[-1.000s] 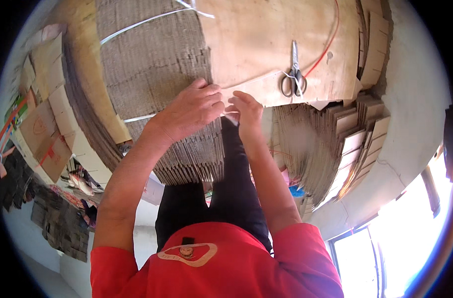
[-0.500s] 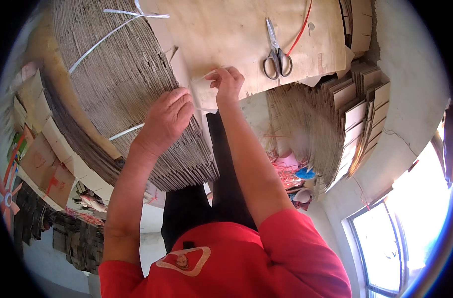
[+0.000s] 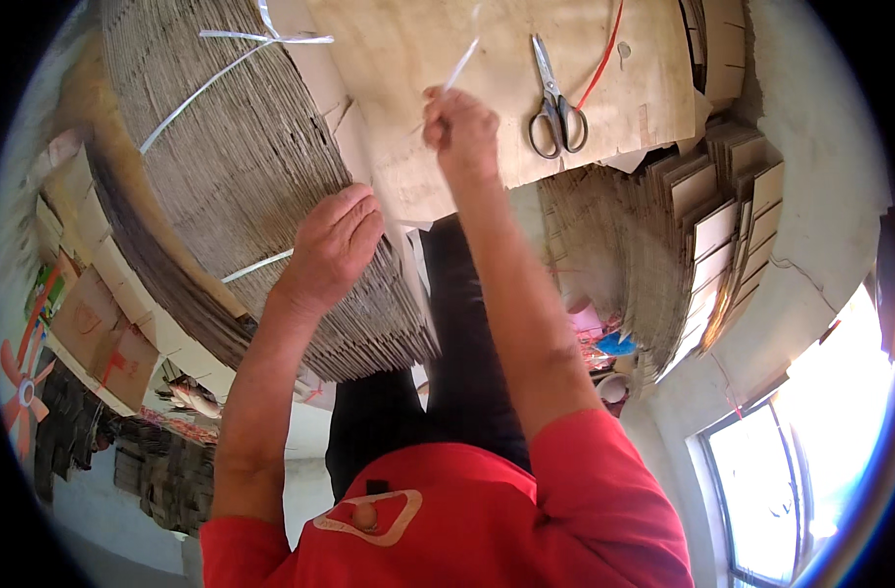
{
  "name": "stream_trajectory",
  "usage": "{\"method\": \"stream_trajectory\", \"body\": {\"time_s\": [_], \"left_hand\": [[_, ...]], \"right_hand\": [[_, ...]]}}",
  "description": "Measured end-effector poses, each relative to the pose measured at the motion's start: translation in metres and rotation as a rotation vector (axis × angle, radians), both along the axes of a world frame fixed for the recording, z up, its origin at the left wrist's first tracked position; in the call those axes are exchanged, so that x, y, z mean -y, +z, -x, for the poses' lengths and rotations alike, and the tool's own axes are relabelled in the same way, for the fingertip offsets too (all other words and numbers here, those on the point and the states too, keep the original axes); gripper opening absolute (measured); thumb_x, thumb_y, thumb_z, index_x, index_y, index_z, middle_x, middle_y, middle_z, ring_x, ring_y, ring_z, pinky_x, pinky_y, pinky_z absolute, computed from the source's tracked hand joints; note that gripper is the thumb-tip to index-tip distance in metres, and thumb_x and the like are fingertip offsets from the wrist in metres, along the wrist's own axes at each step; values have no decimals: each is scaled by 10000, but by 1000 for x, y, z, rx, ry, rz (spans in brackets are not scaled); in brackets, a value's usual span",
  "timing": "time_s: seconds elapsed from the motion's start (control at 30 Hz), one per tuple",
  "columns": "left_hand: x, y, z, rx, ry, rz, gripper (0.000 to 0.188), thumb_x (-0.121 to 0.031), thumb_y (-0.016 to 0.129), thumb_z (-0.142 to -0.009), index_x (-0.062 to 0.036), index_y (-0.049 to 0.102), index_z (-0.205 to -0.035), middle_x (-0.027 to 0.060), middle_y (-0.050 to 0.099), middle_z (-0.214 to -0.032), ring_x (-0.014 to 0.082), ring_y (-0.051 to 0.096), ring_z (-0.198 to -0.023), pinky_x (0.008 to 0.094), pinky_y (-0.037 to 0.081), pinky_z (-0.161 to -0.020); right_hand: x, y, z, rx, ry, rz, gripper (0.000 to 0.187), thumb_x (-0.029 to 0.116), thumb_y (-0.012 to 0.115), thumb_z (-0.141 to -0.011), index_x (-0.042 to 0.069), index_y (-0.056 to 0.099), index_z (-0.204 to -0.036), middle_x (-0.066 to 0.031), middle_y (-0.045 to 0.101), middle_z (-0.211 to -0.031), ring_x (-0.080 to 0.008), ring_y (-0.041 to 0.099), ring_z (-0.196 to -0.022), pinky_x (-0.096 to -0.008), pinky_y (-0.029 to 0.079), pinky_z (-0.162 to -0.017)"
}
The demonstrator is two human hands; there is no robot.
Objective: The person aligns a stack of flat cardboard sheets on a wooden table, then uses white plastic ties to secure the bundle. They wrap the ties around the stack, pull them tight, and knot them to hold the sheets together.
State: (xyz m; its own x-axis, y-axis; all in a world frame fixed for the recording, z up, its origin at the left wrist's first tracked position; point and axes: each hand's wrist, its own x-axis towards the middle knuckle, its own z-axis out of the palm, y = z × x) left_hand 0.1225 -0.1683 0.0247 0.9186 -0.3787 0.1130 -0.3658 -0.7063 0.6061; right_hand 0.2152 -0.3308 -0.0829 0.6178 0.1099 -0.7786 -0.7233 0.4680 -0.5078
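Observation:
A thick bundle of flat cardboard pieces (image 3: pixel 227 127) lies on edge to the left, with a white plastic strap (image 3: pixel 256 266) across its near part. That strap runs in under my left hand (image 3: pixel 336 240), which is closed at the bundle's right side with its fingers pressed together; the pinch itself is hidden. My right hand (image 3: pixel 464 135) is raised over the wooden board, closed, with a loose white strap end (image 3: pixel 460 65) sticking up from its fingers. It is slightly blurred. Black-handled scissors (image 3: pixel 557 113) lie on the board to its right.
A second white strap (image 3: pixel 198 96) is knotted round the bundle's far part. The pale wooden board (image 3: pixel 398 59) carries a red strap (image 3: pixel 601 57). More cardboard stacks (image 3: pixel 712 230) stand at the right, near a window (image 3: pixel 761 485). An orange fan (image 3: pixel 26 394) shows at far left.
My right hand has moved up and slightly right, away from the left one, and the white strap end now points upward from it. My left hand stays at the bundle's edge.

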Motion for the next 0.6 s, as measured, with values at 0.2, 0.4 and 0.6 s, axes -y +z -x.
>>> {"method": "stream_trajectory", "body": {"time_s": [0.2, 0.4, 0.6], "left_hand": [[-3, -2, 8, -45, 23, -13, 146, 3, 659, -687, 21, 570, -801, 115, 615, -895, 261, 597, -963, 346, 510, -766], [-5, -3, 11, -28, 9, -7, 107, -31, 628, -676, 3, 572, -761, 103, 592, -1053, 245, 564, -1022, 339, 486, -724], [-6, 24, -6, 27, -131, -93, 84, -54, 629, -700, -7, 564, -724, 108, 574, -1165, 231, 547, -1068, 327, 487, -759]], "right_hand": [[-4, 27, 6, -2, 71, -87, 149, 61, 541, -886, -70, 601, -852, -37, 479, -575, -76, 352, -411, -213, 243, -381], [-6, 68, 59, -15, 347, -46, 119, 54, 571, -884, -49, 628, -867, -21, 521, -600, -53, 372, -436, -204, 275, -392], [0, 77, 75, 405, 575, 88, 106, -48, 608, -819, -26, 664, -907, -28, 626, -712, -56, 541, -639, -234, 460, -571]]}}
